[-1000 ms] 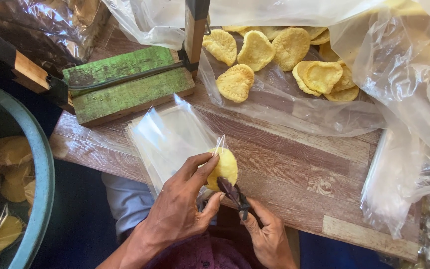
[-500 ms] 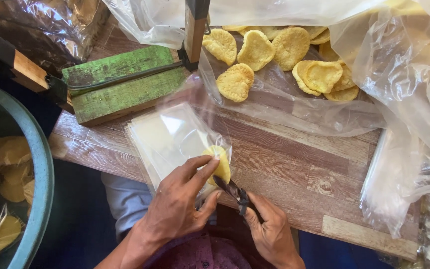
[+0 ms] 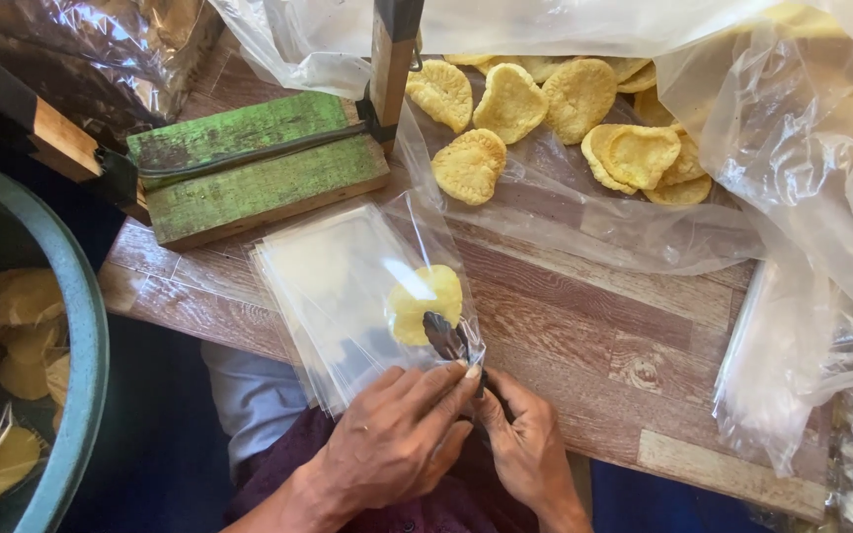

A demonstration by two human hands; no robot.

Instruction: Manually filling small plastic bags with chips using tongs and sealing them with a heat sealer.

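My L hand pinches bag mouth at table edge. R hand grips dark tongs, tips closed on cracker inside bag, atop bag stack.

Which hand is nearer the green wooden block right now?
The left hand. It is below and right of the green block, on the clear bags. The right hand is farther right, gripping the dark tongs.

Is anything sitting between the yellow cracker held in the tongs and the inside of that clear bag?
Nothing visible does. The cracker already shows through the clear bag, gripped by the dark tongs in the right hand; the left hand holds the bag's mouth.
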